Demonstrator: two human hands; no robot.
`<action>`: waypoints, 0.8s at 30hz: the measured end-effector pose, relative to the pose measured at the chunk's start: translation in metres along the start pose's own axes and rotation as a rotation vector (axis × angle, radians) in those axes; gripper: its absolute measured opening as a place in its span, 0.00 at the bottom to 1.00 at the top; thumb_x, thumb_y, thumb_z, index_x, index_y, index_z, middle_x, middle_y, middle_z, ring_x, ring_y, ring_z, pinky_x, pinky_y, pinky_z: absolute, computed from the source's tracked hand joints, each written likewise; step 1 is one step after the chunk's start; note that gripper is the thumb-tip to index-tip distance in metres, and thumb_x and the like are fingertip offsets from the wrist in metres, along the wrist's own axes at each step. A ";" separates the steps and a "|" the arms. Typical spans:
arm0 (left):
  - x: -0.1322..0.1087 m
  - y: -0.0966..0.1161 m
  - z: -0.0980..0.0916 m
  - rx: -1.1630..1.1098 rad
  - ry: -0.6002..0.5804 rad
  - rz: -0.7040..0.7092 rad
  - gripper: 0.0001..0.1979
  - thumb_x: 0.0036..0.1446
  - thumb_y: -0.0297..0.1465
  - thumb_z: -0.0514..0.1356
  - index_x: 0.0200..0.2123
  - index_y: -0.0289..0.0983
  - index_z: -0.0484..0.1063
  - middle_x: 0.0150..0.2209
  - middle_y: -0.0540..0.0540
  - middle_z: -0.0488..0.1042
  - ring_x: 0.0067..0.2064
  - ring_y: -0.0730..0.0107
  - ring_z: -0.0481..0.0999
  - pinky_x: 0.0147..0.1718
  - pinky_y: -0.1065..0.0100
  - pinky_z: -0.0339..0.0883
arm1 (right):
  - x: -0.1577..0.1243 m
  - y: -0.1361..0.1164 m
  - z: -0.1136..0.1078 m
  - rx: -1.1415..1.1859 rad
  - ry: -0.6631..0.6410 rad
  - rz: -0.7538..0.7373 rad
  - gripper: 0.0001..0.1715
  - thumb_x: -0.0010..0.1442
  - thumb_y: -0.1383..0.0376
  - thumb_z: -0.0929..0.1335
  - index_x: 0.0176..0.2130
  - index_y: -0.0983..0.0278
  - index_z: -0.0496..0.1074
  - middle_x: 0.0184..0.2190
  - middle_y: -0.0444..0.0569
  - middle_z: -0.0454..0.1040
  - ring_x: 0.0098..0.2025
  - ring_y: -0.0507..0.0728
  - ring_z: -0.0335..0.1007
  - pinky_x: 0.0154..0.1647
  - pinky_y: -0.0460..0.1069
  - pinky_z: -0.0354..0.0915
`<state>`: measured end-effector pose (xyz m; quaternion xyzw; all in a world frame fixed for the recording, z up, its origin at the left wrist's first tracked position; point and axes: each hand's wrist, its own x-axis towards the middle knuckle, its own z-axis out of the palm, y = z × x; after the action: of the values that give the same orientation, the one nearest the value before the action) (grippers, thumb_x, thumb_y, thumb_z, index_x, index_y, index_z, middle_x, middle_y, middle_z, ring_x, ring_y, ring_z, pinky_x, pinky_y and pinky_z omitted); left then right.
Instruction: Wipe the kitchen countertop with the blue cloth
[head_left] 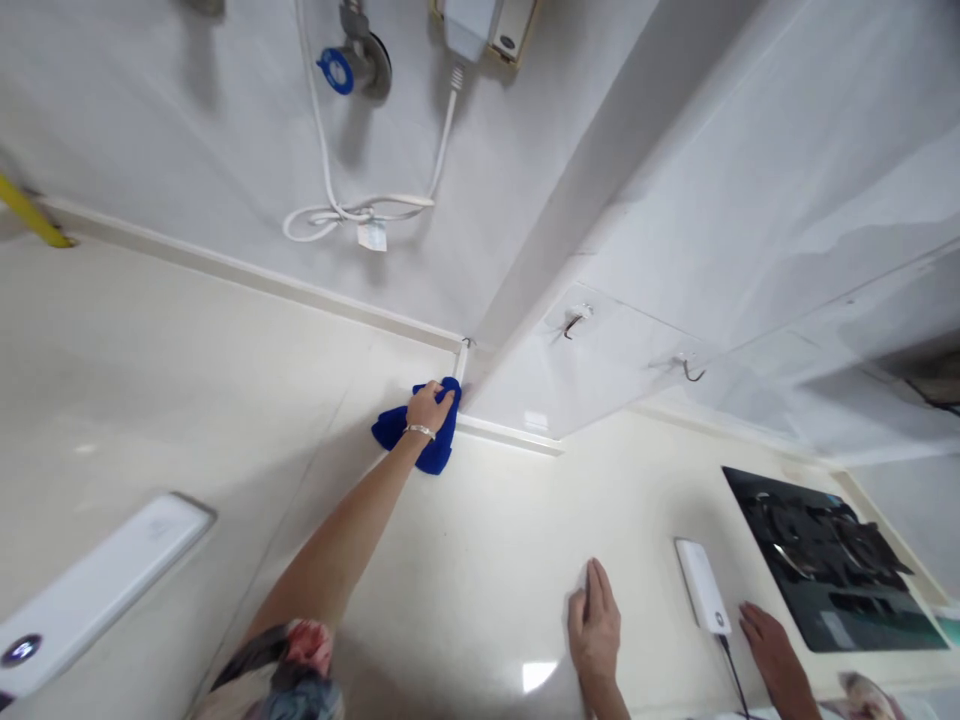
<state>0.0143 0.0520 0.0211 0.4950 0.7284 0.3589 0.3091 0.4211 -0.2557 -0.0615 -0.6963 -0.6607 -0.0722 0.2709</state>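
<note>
My left hand (427, 405), with a bracelet at the wrist, is closed on a blue cloth (437, 455). It presses the cloth into the corner where the pale countertop (465, 560) meets the boxed-in wall column (517, 300). Part of the cloth spreads out beneath my wrist. Lower down, my right hand (596, 625) rests on the countertop with its fingers stretched out and holds nothing.
Another person's hand (772, 645) lies near a white device with a cable (701, 585), beside a black gas hob (832, 560). At left lies a long white device (105, 590). A blue-knobbed valve (352, 70), looped white cord (330, 215), yellow pipe (34, 212) and wall hooks (574, 323) are along the wall.
</note>
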 end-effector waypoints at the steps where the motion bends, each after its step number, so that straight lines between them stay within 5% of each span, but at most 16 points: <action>1: -0.011 -0.004 -0.002 -0.001 0.003 0.007 0.06 0.63 0.36 0.62 0.40 0.41 0.74 0.45 0.42 0.81 0.52 0.57 0.78 0.54 0.63 0.69 | -0.001 0.001 0.001 -0.004 0.012 -0.013 0.33 0.73 0.54 0.58 0.67 0.70 0.65 0.64 0.66 0.68 0.63 0.69 0.68 0.61 0.68 0.69; 5: -0.045 -0.013 -0.008 -0.029 0.012 0.000 0.06 0.63 0.36 0.61 0.40 0.41 0.74 0.43 0.43 0.81 0.50 0.58 0.79 0.53 0.62 0.70 | -0.002 0.002 0.004 0.000 0.041 -0.055 0.32 0.73 0.54 0.59 0.66 0.72 0.67 0.63 0.67 0.69 0.63 0.69 0.68 0.61 0.66 0.69; 10: -0.053 -0.012 -0.010 -0.071 0.022 -0.056 0.06 0.62 0.36 0.63 0.39 0.41 0.74 0.45 0.43 0.81 0.51 0.58 0.79 0.54 0.62 0.71 | -0.001 0.003 0.004 -0.005 0.035 -0.071 0.32 0.73 0.55 0.59 0.65 0.74 0.67 0.62 0.69 0.69 0.63 0.70 0.68 0.61 0.66 0.70; 24: 0.012 0.009 0.000 0.007 -0.049 -0.138 0.11 0.61 0.41 0.63 0.41 0.41 0.74 0.48 0.43 0.81 0.53 0.56 0.78 0.54 0.62 0.69 | 0.002 -0.002 -0.005 -0.020 -0.027 -0.059 0.32 0.74 0.56 0.58 0.67 0.74 0.65 0.63 0.70 0.68 0.64 0.69 0.68 0.60 0.66 0.69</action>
<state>0.0145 0.0655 0.0271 0.4532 0.7545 0.3218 0.3490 0.4204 -0.2564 -0.0562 -0.6800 -0.6838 -0.0773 0.2530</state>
